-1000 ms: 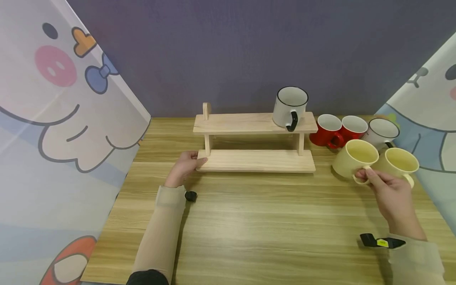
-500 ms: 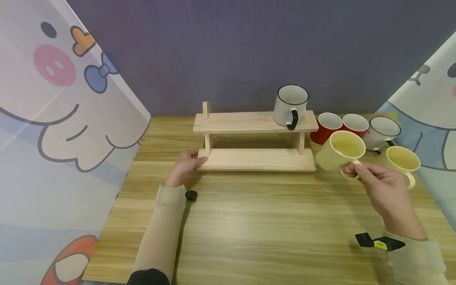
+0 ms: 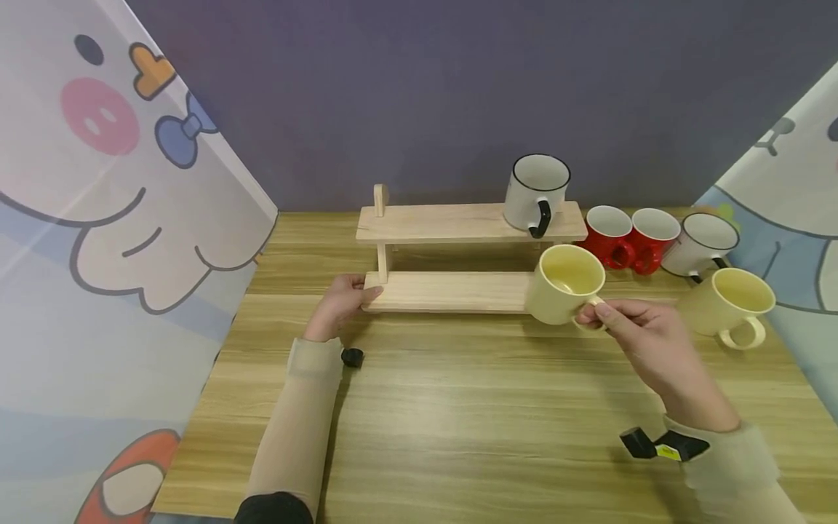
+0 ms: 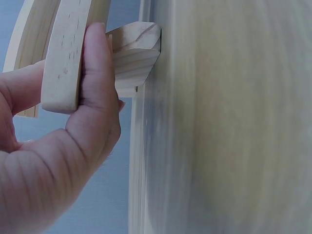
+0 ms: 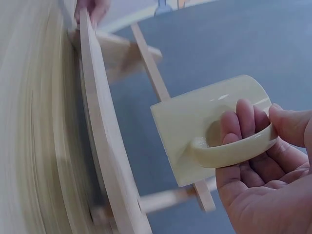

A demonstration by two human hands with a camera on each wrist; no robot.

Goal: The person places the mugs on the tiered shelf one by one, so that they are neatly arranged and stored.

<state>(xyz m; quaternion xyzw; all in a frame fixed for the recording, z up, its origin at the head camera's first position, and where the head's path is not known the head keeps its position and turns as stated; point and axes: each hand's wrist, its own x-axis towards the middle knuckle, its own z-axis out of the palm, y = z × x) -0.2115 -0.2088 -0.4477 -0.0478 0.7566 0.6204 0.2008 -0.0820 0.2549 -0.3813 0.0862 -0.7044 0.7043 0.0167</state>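
A pale yellow mug [image 3: 556, 291] hangs by its handle from my right hand [image 3: 655, 349], in front of the right end of the lower shelf board. In the right wrist view, the fingers pass through the mug handle [image 5: 234, 152] and the thumb presses on it. My left hand [image 3: 337, 309] pinches the left end of the two-tier wooden shelf [image 3: 452, 291]; in the left wrist view, thumb and fingers lie on opposite faces of the lower board [image 4: 63, 63]. On the upper board, at its right, stands a white mug with a black rim and handle [image 3: 530, 200].
Right of the shelf stand two red mugs [image 3: 599, 244], another black-rimmed white mug [image 3: 687, 251] and a second yellow mug [image 3: 727, 309]. A dark wall [image 3: 419, 94] rises behind, with cartoon-printed panels [image 3: 131, 255] at both sides. The wooden table [image 3: 445, 415] extends in front.
My right hand has lifted the yellow mug away from the second yellow mug and carried it left to the lower board's right end. The left hand has stayed on the shelf.
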